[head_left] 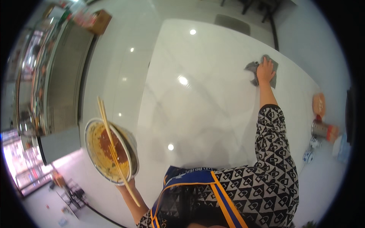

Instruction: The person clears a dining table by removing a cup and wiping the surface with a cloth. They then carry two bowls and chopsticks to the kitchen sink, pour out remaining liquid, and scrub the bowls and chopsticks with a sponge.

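Note:
My left hand (128, 187) supports a large bowl (97, 161) from below, out to the left of the white table; the bowl hides most of its fingers. Reddish-brown soup (108, 146) lies in the bowl, which is tilted. Across its rim rests a pair of wooden chopsticks (110, 138). At the far right of the tabletop, my right hand (265, 71) presses down on a crumpled grey cloth (274, 81), fingers over it.
The glossy white table (190, 114) fills the middle. Along its right edge stand an orange container (319, 104), a metal canister (319, 129) and small blue-and-white jars (308, 155). A grey chair (232, 25) is beyond the far edge. A metal counter (68, 76) stands at left.

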{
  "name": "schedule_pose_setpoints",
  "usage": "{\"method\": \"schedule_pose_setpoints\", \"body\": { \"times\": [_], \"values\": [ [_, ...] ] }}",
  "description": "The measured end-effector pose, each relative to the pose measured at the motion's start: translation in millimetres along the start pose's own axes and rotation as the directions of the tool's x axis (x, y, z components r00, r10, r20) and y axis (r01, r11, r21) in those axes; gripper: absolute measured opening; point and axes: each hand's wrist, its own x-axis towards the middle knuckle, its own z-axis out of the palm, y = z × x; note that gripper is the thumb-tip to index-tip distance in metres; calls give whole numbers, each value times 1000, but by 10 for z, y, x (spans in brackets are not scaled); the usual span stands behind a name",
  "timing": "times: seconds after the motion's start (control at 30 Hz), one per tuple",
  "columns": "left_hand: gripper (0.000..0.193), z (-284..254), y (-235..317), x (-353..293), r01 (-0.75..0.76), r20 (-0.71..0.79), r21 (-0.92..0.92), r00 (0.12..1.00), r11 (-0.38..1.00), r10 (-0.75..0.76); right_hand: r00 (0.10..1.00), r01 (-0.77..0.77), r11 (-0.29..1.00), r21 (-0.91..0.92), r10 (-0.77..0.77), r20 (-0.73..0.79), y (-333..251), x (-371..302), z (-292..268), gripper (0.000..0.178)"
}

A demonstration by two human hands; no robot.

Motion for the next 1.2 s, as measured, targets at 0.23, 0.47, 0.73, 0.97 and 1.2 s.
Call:
{"method": "schedule_pose_setpoints", "body": {
  "times": [0.23, 0.47, 0.73, 0.97, 1.2],
  "values": [
    [47, 2, -3, -437, -9, -60, -38, 998, 999, 6, 652, 757, 609, 237, -726, -218, -1778, -588, -192, 41],
    [46, 170, 113, -584, -10, -101, -14, 995, 1000, 9, 303, 866, 203, 457, -940, -158, -2306, -2029, -495, 46],
    [45, 1135, 706, -12, 118, -248, 58, 964, 991, -100, 212, 584, -48, 810, -954, -210, -2509, -3013, -927, 48],
    [43, 1441, 810, 745, 180, -175, 129, 972, 975, -156, 12, -19, 353, 935, -935, 353, -2083, -3044, -1055, 31],
    [44, 1741, 384, 1185, 151, 179, 366, 957, 918, -229, 197, -562, 555, 614, -631, 751, -863, -2111, -965, 36]
  ]
}}
